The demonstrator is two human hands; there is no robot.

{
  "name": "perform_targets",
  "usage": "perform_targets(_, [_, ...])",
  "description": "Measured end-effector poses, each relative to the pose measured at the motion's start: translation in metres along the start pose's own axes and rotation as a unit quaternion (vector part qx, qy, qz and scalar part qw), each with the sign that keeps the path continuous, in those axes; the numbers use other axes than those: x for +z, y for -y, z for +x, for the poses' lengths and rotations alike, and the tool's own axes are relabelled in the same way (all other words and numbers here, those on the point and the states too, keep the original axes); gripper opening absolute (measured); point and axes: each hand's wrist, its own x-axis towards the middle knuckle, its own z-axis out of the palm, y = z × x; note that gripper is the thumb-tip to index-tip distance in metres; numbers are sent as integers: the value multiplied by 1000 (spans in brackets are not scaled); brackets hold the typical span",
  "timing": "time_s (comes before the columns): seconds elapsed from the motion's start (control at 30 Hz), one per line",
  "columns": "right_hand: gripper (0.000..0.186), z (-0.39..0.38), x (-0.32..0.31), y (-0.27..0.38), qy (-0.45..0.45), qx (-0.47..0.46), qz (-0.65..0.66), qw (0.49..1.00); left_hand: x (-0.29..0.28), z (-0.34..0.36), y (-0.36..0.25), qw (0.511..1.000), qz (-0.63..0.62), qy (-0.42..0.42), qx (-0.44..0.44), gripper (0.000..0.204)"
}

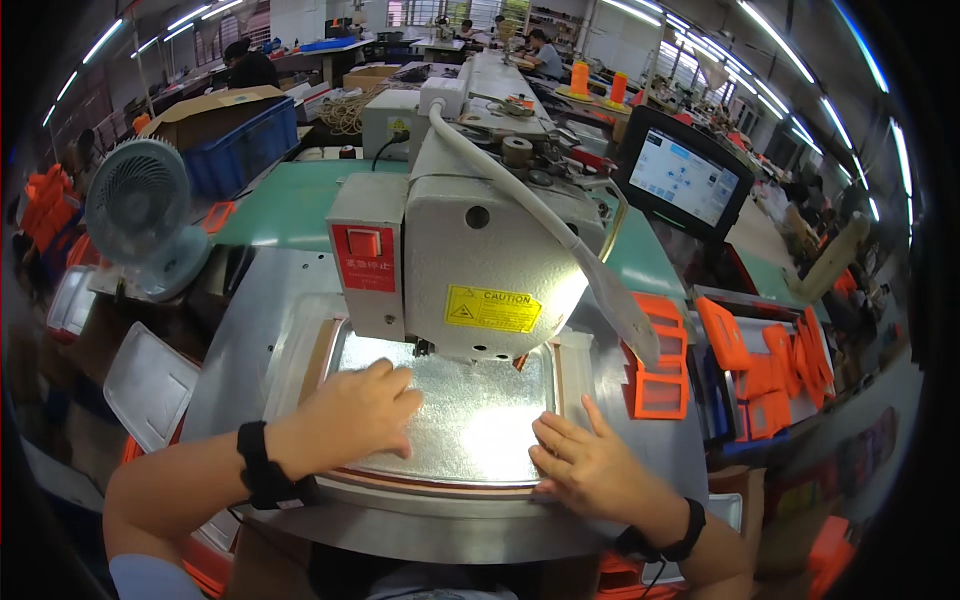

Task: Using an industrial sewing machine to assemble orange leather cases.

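In the head view, clock directions are taken from the silvery panel (pixel 470 415) that lies beneath the head of the sewing machine (pixel 480 260), inside a brown-edged frame on the metal worktop (pixel 228 350).

The left hand (pixel 360 410) rests at nine o'clock on the panel, its fingers loosely curled and its thumb pointing down toward the near edge; whether it pinches anything underneath cannot be told. The right hand (pixel 580 460) is at about half past three, its fingers spread and half open, fingertips at the panel's right border, with nothing visibly in its grasp.

Just before three o'clock, beyond an orange frame piece (pixel 658 395) lying on the worktop, an open tray (pixel 739 412) holds a jumble of orange pieces (pixel 768 365), some standing on edge, with dark blue ones (pixel 712 400) along its left side.

At nine, a shallow silvery tray (pixel 150 385) sits tilted beside the worktop, its bare inner face showing. Toward eleven, a blue crate (pixel 250 150) has a brown carton (pixel 215 112) with raised flaps in its top; the carton's contents are hidden. A fan (pixel 140 210) stands at ten, and a lit screen (pixel 685 170) at half past one.
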Motion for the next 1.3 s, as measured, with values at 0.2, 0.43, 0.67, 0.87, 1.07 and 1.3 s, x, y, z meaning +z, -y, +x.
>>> perform_targets(0.2, [43,0,-1,-3,-3,-9,17,1000,18,35,22,990,-122,-17,74,84])
perform_targets(0.43, [42,-2,1,-5,-14,-3,54,998,21,44,13,990,-128,6,62,83])
perform_targets(0.67, [41,-3,3,-9,-18,-9,77,997,16,32,-5,991,-113,75,13,84])
perform_targets(0.87, [43,-4,7,-13,-3,-10,109,994,1,37,-12,977,-126,172,28,104])
perform_targets(1.07, [61,12,19,-57,-38,44,186,981,2,35,-14,978,-129,164,18,102])
perform_targets(1.3, [80,17,10,-65,-3,84,101,991,1,34,-18,979,-135,156,1,97])
